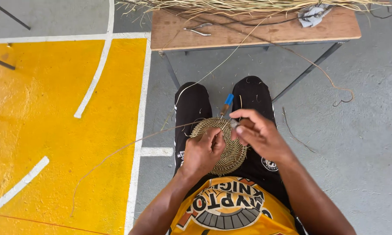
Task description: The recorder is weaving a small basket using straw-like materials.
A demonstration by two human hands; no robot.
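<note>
Floor (pixel 65 130): grey concrete with a yellow painted block and white lines on the person's left; it serves as catch-all for stray fibres, which lie scattered around the legs.
Bench (pixel 257 26): low wooden top on dark metal legs, set just ahead of the knees so supplies sit within reach; it carries a long bundle of dried straw (pixel 248 5) along its far edge, a crumpled pale cloth (pixel 313 15) at the right end, and metal pliers (pixel 198 29) near the left end.
Lap: black trousers with knees apart make a working rest; the piece lies between the thighs, near the body.
Coiled disc (pixel 226 148): round, flat, tightly woven straw mat resting on the lap, tilted toward the eyes; probably so the rim can be seen while it is worked.
Long strand (pixel 130 146): thin fibre running from the disc out to the left across the floor; it trails free so it stays untangled.
Left hand (pixel 202 152): fingers curled over the disc's left side, clamped on it, holding it steady.
Right hand (pixel 259 132): fingertips pinched narrow at the disc's upper rim, holding a small tool with a blue handle (pixel 227 103) that points away from the body; the tip is hidden behind the fingers.
</note>
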